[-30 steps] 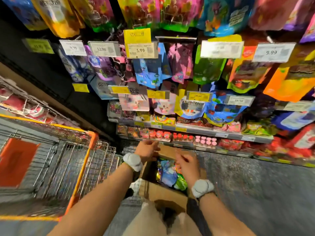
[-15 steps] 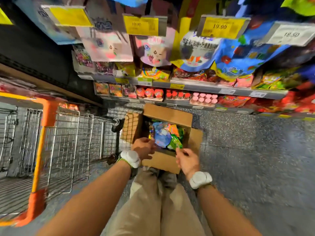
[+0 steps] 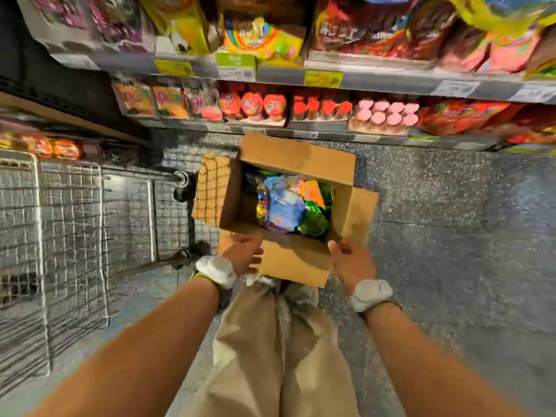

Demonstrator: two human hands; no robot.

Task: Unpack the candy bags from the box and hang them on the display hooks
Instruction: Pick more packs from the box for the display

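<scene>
the box (image 3: 296, 159) is plain tan-brown cardboard, and its left flap (image 3: 212, 189) has a darker grid pattern across it. the candy bags (image 3: 290, 207) inside are a loud mix: light blue, orange, shiny green, some gold and purple. trousers (image 3: 276, 350) are beige/khaki. both wrists wear pale grey-white bands (image 3: 371, 293), the left one with a thin green edge. floor (image 3: 445, 212) is speckled grey. the cart (image 3: 75, 218) is silvery wire mesh. the shelf edge (image 3: 376, 76) is grey with yellow and lime-green price tags (image 3: 322, 78), and there are red and pink round lids (image 3: 388, 112) under it, plus a rainbow-print pack (image 3: 255, 37) above.
</scene>
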